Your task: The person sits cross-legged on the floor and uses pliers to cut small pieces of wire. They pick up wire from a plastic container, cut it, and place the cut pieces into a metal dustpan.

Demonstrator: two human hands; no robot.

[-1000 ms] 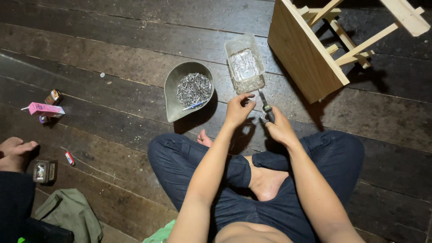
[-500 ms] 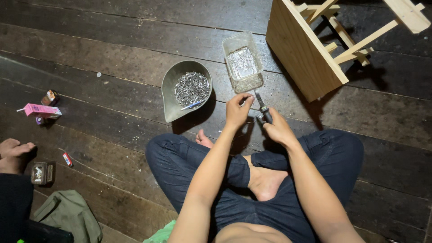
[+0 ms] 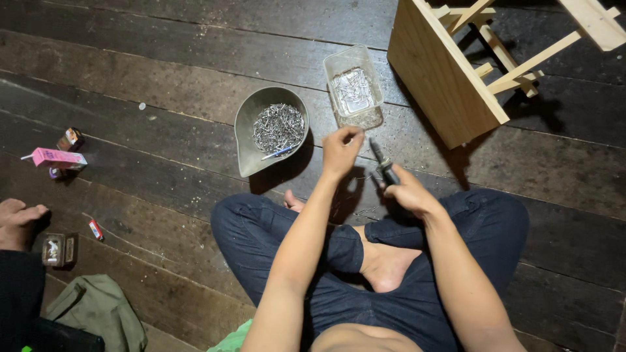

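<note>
Hands meet over the dark plank floor (image 3: 163,85), just near of two containers. Left hand (image 3: 340,151) is pinched shut, fingertips drawn together just near of the clear plastic tub (image 3: 353,91); whatever it grips is too small to identify, possibly a single nail. Right hand (image 3: 405,192) is closed around a dark-handled tool (image 3: 383,163), its slim tip pointing far, toward the tub. Tub holds a thin, fairly ordered layer of nails. Grey metal pan (image 3: 270,129), left of the tub, holds a larger loose heap of nails with a blue-handled item lying on the near edge of the heap. Judgement: sorting or straightening of nails appears partly done, the pan still holding the greater share. Light wooden frame (image 3: 450,72) stands far right, untouched by either hand. At left: pink carton (image 3: 57,158), small red lighter (image 3: 96,229), another person's foot (image 3: 19,221).
</note>
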